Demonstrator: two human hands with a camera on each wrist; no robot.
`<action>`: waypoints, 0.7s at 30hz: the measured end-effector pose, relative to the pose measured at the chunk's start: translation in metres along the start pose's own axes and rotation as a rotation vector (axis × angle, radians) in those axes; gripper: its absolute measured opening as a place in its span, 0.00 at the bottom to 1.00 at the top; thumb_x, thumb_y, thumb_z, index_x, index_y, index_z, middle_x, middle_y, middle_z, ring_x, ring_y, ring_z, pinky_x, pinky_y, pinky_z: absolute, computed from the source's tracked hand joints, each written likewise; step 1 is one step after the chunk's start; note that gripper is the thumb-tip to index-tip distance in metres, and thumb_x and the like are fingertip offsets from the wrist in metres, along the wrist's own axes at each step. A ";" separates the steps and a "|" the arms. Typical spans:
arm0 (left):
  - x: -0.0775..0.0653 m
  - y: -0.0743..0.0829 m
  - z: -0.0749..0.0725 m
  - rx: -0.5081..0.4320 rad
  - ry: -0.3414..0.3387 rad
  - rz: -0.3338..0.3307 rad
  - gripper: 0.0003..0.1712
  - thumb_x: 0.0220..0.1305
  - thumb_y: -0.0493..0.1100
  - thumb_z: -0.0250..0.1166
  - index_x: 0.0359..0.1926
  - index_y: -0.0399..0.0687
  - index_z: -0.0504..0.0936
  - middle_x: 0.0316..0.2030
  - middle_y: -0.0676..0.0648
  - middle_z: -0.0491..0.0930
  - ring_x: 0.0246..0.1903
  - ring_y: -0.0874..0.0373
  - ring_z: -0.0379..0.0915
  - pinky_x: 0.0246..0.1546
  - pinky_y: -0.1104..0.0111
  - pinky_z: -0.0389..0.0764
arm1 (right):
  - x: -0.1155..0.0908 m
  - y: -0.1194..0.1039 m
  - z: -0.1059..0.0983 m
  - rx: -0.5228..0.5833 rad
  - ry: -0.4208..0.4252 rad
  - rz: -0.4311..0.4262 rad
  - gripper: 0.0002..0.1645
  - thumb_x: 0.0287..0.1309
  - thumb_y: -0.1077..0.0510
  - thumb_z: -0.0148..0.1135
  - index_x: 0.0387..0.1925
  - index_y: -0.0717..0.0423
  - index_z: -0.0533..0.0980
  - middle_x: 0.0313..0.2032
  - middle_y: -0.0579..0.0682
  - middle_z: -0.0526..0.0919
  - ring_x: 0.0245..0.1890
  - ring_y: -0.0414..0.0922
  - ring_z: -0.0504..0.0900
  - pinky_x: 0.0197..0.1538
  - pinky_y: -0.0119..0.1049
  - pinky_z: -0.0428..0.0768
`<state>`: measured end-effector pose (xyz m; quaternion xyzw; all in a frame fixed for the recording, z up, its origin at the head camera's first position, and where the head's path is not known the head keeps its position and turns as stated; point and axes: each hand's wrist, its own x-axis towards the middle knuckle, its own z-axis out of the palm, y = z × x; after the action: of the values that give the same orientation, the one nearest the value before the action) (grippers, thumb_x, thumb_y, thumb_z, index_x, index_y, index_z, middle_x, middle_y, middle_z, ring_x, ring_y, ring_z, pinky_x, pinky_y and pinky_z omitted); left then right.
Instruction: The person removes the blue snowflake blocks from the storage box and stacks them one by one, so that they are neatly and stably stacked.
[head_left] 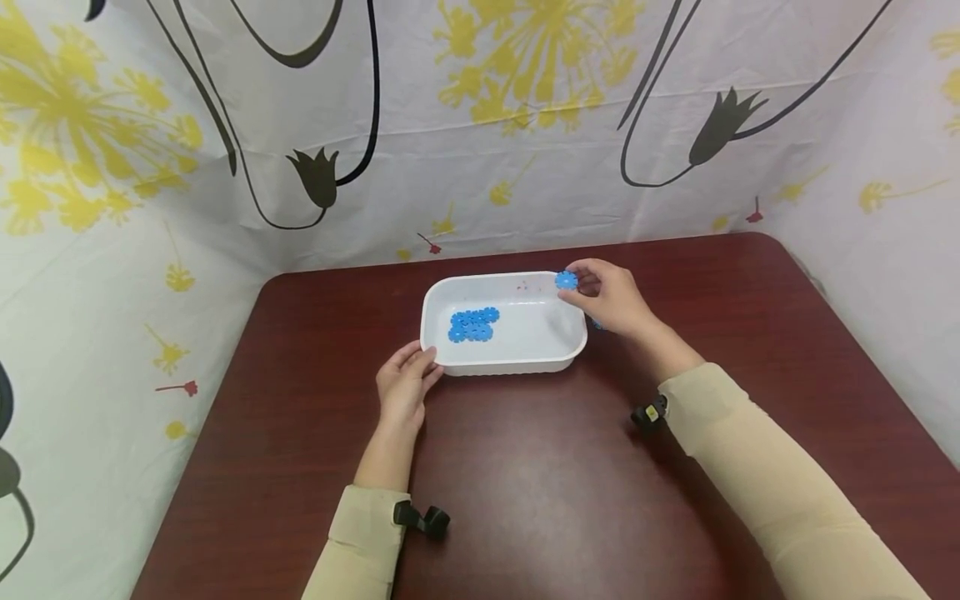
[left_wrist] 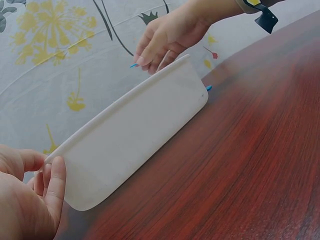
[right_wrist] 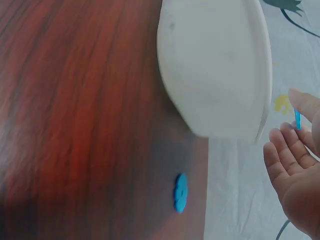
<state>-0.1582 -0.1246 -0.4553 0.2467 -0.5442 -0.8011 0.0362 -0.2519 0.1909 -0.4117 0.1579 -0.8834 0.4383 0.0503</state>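
My right hand point(head_left: 611, 298) pinches a blue flower-shaped plastic disc point(head_left: 566, 280) between thumb and fingertips, above the right end of a white tray point(head_left: 525, 367). In the right wrist view the pinched disc point(right_wrist: 297, 119) shows edge-on, with the other fingers spread loosely beneath. At the tray's left end my left hand point(head_left: 405, 385) grips the rim; the left wrist view has its thumb and fingers around that corner. Several blue discs point(head_left: 472, 325) lie grouped in the left half of the tray.
Blue discs point(right_wrist: 180, 193) also lie on the dark red wooden table point(head_left: 525, 475) just off the tray's right end, partly hidden by my right hand in the head view. A white patterned cloth point(head_left: 487, 192) hangs behind the table's far edge.
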 end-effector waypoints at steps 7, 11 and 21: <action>0.000 -0.001 0.000 -0.005 -0.001 -0.007 0.23 0.63 0.33 0.71 0.59 0.36 0.78 0.43 0.41 0.78 0.36 0.55 0.79 0.44 0.65 0.88 | -0.006 0.015 -0.010 -0.019 0.016 0.052 0.24 0.63 0.56 0.71 0.56 0.62 0.77 0.47 0.60 0.83 0.46 0.55 0.85 0.50 0.51 0.86; 0.001 -0.001 0.000 -0.004 -0.001 -0.004 0.24 0.63 0.33 0.70 0.59 0.35 0.77 0.43 0.42 0.78 0.35 0.56 0.79 0.43 0.66 0.89 | -0.008 0.021 -0.013 -0.017 0.026 0.088 0.25 0.62 0.55 0.71 0.57 0.61 0.76 0.48 0.60 0.83 0.47 0.56 0.84 0.51 0.52 0.85; 0.001 -0.001 0.001 -0.021 -0.008 -0.001 0.24 0.64 0.31 0.69 0.59 0.33 0.77 0.39 0.44 0.77 0.31 0.58 0.78 0.40 0.68 0.89 | -0.017 0.046 -0.015 -0.068 0.047 0.122 0.26 0.61 0.53 0.72 0.56 0.61 0.77 0.47 0.61 0.84 0.46 0.56 0.83 0.49 0.51 0.85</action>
<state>-0.1592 -0.1238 -0.4558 0.2435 -0.5359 -0.8076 0.0362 -0.2513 0.2324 -0.4417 0.0916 -0.9043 0.4139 0.0498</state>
